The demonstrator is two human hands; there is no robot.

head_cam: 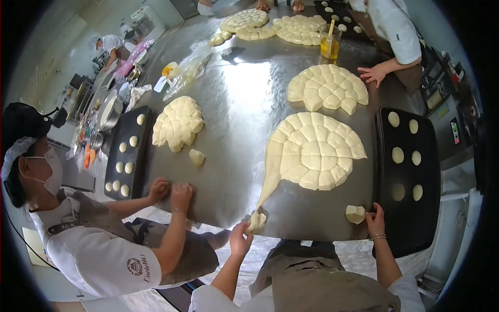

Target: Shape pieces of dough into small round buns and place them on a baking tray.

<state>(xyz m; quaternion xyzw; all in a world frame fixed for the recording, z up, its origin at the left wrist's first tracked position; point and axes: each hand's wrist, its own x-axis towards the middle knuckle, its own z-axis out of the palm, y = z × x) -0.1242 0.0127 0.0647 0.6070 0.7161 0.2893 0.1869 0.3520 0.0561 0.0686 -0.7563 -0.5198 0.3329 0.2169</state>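
My left hand (pixel 240 238) grips a small piece of pale dough (pixel 257 222) at the front edge of the steel table. A thin stretched strip joins that piece to the scored dough round (pixel 315 151), which is cut into many blocks. My right hand (pixel 375 220) rests at the table edge beside a separate dough piece (pixel 355 214). Its fingers are slightly apart and are at or very near the piece's right side; contact is hard to make out. Past the round lies another scored dough slab (pixel 328 87).
Dough balls sit on a black baking tray (pixel 405 171) at right and another tray (pixel 126 156) at left. A co-worker (pixel 97 234) stands left by cut dough (pixel 178 123). Another person's hand (pixel 373 74) is at far right, near a jug of yellow liquid with a brush (pixel 330 45).
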